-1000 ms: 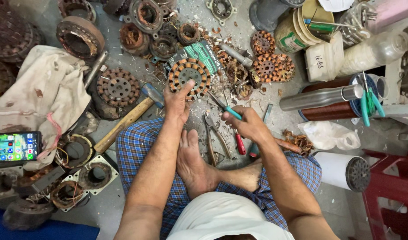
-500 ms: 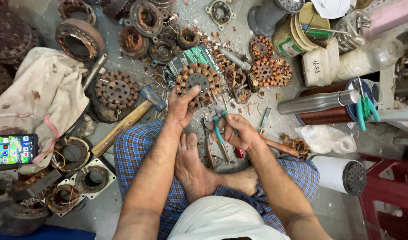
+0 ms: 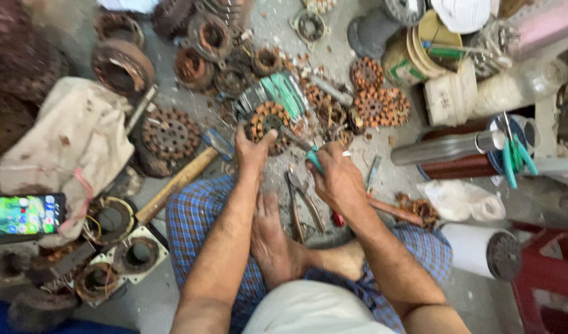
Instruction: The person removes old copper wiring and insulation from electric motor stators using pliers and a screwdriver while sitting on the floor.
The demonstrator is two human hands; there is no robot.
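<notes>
Left hand [image 3: 251,151]: steadying the wound stator [image 3: 268,124], fingers clamped on its rim
Right hand [image 3: 338,176]: now raised, gripping teal-handled pliers [image 3: 310,156] against the windings

Motor parts [image 3: 234,68] crowd floor; bare gap [image 3: 352,12] beyond; hammer [image 3: 179,179] blocks left.
</notes>
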